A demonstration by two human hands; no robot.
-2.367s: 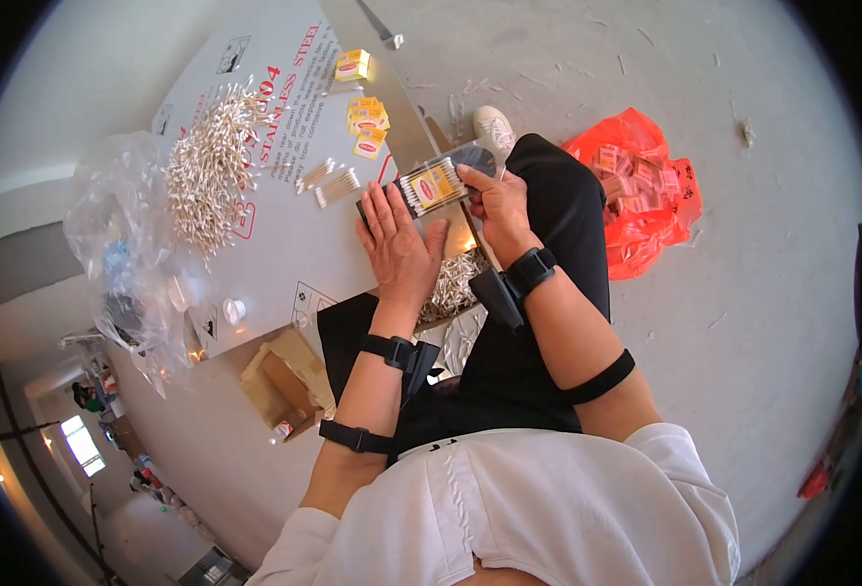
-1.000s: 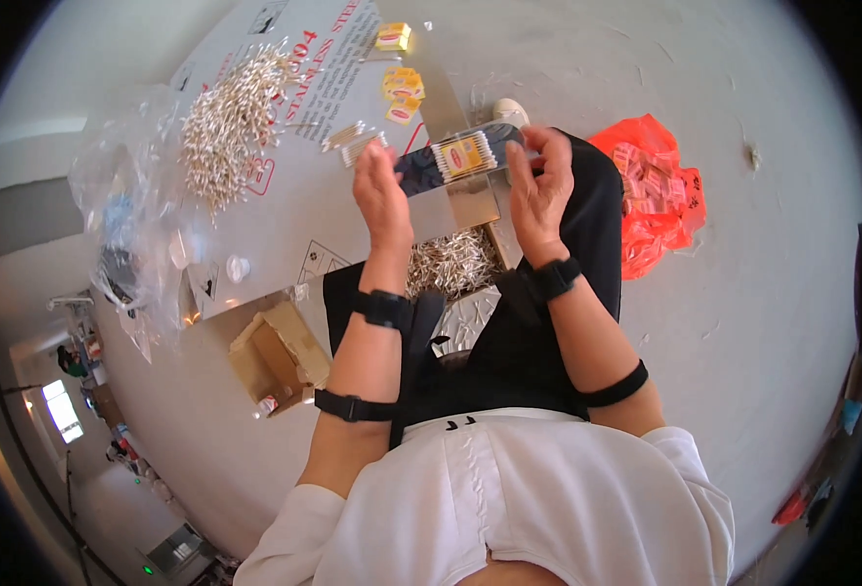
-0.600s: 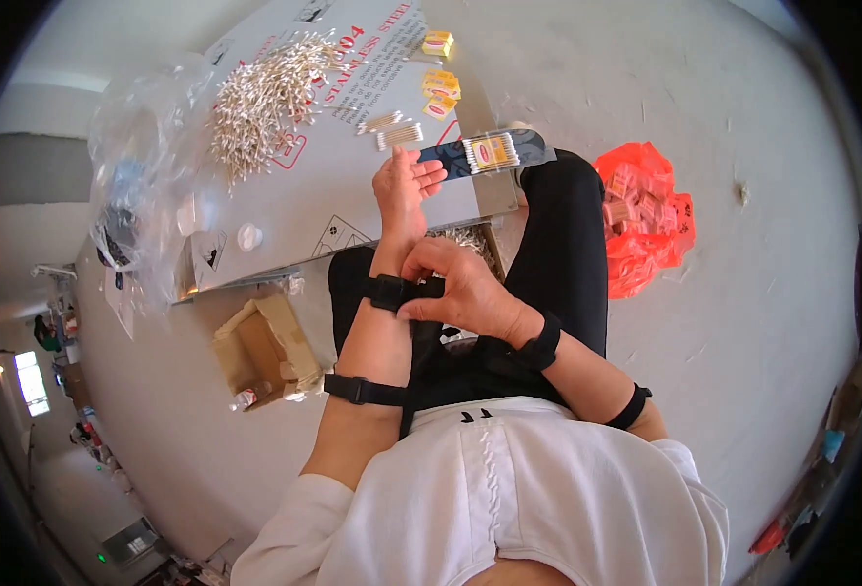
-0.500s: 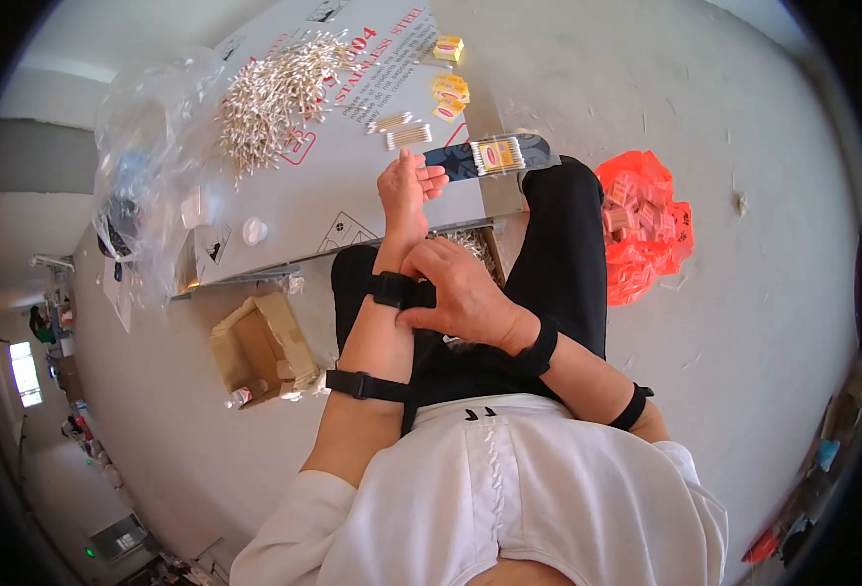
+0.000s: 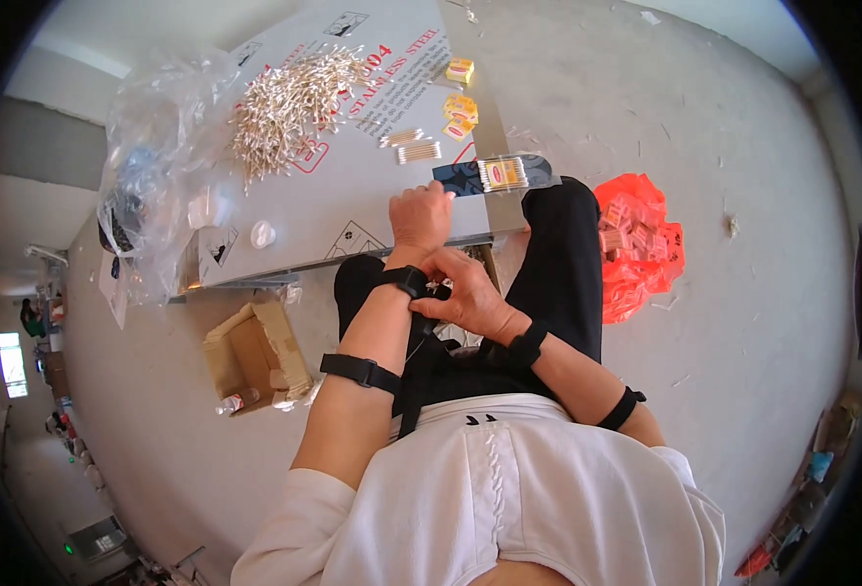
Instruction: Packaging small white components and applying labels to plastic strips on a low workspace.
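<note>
A flat grey cardboard worktop (image 5: 353, 195) with red print is laid on a pale concrete floor (image 5: 743, 146). The left hand (image 5: 419, 213) is rested curled at the worktop edge, holding nothing. The right hand's (image 5: 465, 298) fingers are closed on the black wrist strap (image 5: 408, 280). A heap of white cotton swabs (image 5: 289, 98) and an orange plastic bag (image 5: 636, 244) are seen nearby.

I wear a white top (image 5: 509, 498) with short sleeves and a raised stitched line down the front. My trousers (image 5: 558, 264) are black. My left arm has a black wrist strap (image 5: 407, 280) and one more black band (image 5: 358, 371) higher up. My right arm has a black wrist strap (image 5: 527, 344) and a thin black band (image 5: 618, 410) near the elbow.
</note>
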